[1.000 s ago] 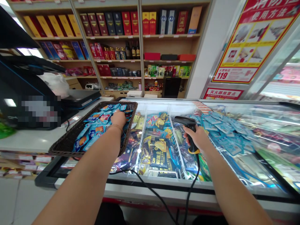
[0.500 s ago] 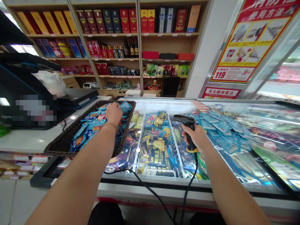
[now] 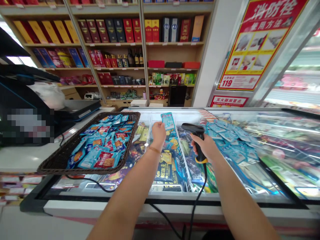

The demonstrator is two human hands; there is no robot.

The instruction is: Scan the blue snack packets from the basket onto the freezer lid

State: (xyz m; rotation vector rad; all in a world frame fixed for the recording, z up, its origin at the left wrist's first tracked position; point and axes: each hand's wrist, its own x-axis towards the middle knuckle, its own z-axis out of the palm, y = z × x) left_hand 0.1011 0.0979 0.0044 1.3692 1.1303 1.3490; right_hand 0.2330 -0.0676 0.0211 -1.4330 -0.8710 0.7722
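Note:
A light-blue snack packet [image 3: 168, 121] is pinched in my left hand [image 3: 159, 135], held up over the glass-topped freezer [image 3: 77, 205]. My right hand [image 3: 206, 145] is wrapped round the grip of a black barcode scanner [image 3: 193, 128], just to the right of the packet. The scanner's head points left, toward the packet, and its cable [image 3: 200, 196] runs down to the front. To the left stands a dark woven basket [image 3: 53, 162] with many blue snack packets [image 3: 100, 141] in it. A heap of similar packets [image 3: 231, 136] lies on the glass at the right.
Bagged frozen goods [image 3: 163, 170] show inside the freezer, between white wire dividers. At the left a checkout machine [image 3: 22, 100] and a black scale [image 3: 82, 108] stand on a counter. Shelves [image 3: 172, 46] with boxes and bottles line the back wall, beside a red poster [image 3: 260, 50].
My left hand has come out of the basket and moved right with a packet, now near the scanner. My right hand still holds the scanner. The view has shifted slightly.

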